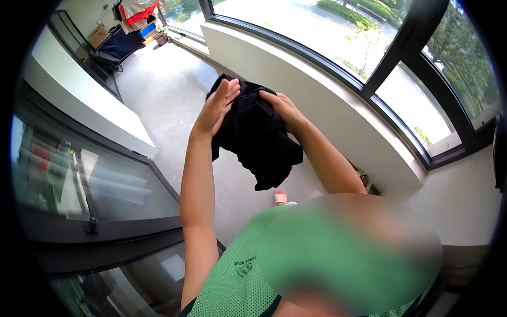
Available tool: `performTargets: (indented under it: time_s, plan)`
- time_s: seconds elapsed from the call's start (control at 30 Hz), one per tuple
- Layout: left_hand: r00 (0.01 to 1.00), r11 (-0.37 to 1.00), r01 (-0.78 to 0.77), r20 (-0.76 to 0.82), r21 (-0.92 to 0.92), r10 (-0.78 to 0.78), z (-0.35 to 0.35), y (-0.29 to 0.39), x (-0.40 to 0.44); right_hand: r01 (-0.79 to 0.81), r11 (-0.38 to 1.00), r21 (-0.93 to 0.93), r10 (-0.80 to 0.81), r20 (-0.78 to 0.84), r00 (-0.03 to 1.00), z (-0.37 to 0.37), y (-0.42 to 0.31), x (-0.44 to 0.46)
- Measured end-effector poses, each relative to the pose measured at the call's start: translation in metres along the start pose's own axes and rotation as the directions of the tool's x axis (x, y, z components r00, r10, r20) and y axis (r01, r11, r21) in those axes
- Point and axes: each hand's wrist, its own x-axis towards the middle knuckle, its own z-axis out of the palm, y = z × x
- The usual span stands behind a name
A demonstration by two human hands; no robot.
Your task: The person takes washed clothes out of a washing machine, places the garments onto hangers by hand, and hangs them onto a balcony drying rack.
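A black cloth garment (256,140) hangs bunched in the air in front of me, its lower edge loose and uneven; its exact kind cannot be made out. My left hand (217,107) is at its upper left side, fingers stretched out and thumb raised, the palm turned towards the cloth. At the upper right, my right hand (284,110) grips the garment, with the thumb on top and the other fingers mostly hidden by the cloth.
A low wall and window sill (317,66) run along the right under large windows. Dark-framed glass doors (121,179) stand on the left. At the far end are a cardboard box (98,36), a dark blue item (120,45) and hanging clothes (138,13). Pale tiles (163,100) cover the floor.
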Motion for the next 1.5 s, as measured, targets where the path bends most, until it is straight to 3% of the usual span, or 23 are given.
performTargets:
  time_s: [0.1,0.17,0.2,0.3,0.37,0.43,0.5,0.57,0.67,0.73,0.77,0.83,0.9,0.97,1.03,1.1,1.17,1.2,1.27,1.3,1.37,1.43,1.5]
  plan:
    - [0.990,0.970,-0.135,0.080,0.202,0.121,-0.013,-0.009,0.000,-0.151,0.989,-0.005,0.150,-0.053,0.987,0.019,-0.026,0.052]
    - [0.992,0.887,-0.071,-0.064,0.457,0.113,-0.021,-0.011,0.007,-0.260,0.965,0.028,0.260,0.010,0.966,0.021,-0.023,0.095]
    - [0.950,0.820,-0.057,-0.221,0.569,0.220,-0.031,-0.018,0.013,-0.285,0.958,0.011,0.282,0.102,0.954,0.023,-0.020,0.114]
    - [0.915,0.924,0.136,-0.402,0.358,0.022,-0.092,-0.022,0.024,-0.310,0.949,-0.065,0.316,0.207,0.926,0.046,-0.020,0.149]
    - [0.861,0.940,0.107,-0.503,0.323,0.074,-0.116,-0.019,0.030,-0.177,0.887,-0.428,0.290,0.216,0.932,0.056,-0.028,0.173]
    - [0.765,0.983,-0.026,-0.630,0.180,0.135,-0.150,-0.019,0.038,-0.154,0.854,-0.497,0.311,0.250,0.917,0.063,-0.039,0.199]
    - [0.692,0.965,-0.248,-0.713,-0.086,0.114,-0.181,-0.009,0.049,0.213,0.613,-0.761,0.116,0.353,0.928,0.069,-0.049,0.228]
    - [0.653,0.962,-0.252,-0.752,-0.105,0.089,-0.216,0.010,0.059,0.304,0.306,-0.902,0.115,0.352,0.929,0.066,-0.045,0.281]
    - [0.685,0.947,-0.296,-0.719,-0.123,0.121,-0.274,0.029,0.079,0.232,0.157,-0.960,-0.091,0.220,0.971,0.072,-0.038,0.351]
    - [0.721,0.943,-0.296,-0.683,-0.150,0.118,-0.304,0.037,0.095,0.278,-0.141,-0.950,-0.465,0.312,0.829,0.090,-0.029,0.379]
    - [0.724,0.963,-0.252,-0.679,-0.094,0.123,-0.323,0.039,0.106,0.281,-0.144,-0.949,-0.469,0.316,0.825,0.103,-0.024,0.394]
    - [0.711,0.964,-0.246,-0.695,-0.103,0.108,-0.354,0.046,0.129,0.521,0.360,-0.774,-0.246,0.460,0.853,0.148,-0.010,0.412]
    - [0.733,0.968,-0.217,-0.675,-0.124,0.078,-0.380,0.058,0.143,0.337,0.488,-0.805,0.115,0.442,0.889,0.184,0.000,0.424]
    - [0.742,0.972,-0.197,-0.667,-0.130,0.061,-0.409,0.068,0.150,0.392,0.401,-0.828,0.097,0.464,0.880,0.190,0.026,0.472]
    - [0.674,0.978,-0.208,-0.726,-0.013,0.134,-0.447,0.077,0.153,0.221,0.689,-0.690,0.097,0.390,0.916,0.197,0.031,0.517]
    - [0.611,0.988,-0.101,-0.777,0.115,0.153,-0.486,0.087,0.145,0.208,0.824,-0.527,-0.027,0.329,0.944,0.211,0.014,0.549]
    - [0.593,0.948,0.155,-0.794,0.279,0.136,-0.527,0.095,0.139,0.370,0.765,-0.527,-0.181,0.375,0.909,0.228,0.005,0.599]
    - [0.571,0.947,0.159,-0.808,0.281,0.144,-0.540,0.102,0.141,0.397,0.716,-0.574,-0.218,0.357,0.908,0.246,-0.002,0.615]
    - [0.511,0.789,0.516,-0.859,0.333,0.028,-0.562,0.117,0.146,0.463,0.650,-0.602,-0.287,0.369,0.884,0.280,-0.007,0.656]
    - [0.489,0.787,0.522,-0.872,0.328,0.039,-0.575,0.114,0.152,0.493,0.651,-0.577,-0.291,0.411,0.864,0.300,-0.010,0.667]
    - [0.368,0.570,0.496,-0.753,0.655,0.545,-0.601,0.093,0.176,0.448,0.699,-0.557,-0.155,0.493,0.856,0.341,-0.013,0.691]
    - [0.456,0.409,0.575,-0.692,0.709,0.559,-0.611,0.078,0.200,0.447,0.715,-0.537,-0.039,0.608,0.793,0.378,-0.012,0.710]
    - [0.455,0.552,0.630,-0.836,0.546,0.308,-0.631,0.073,0.221,0.469,0.765,-0.441,-0.050,0.685,0.726,0.407,-0.005,0.735]
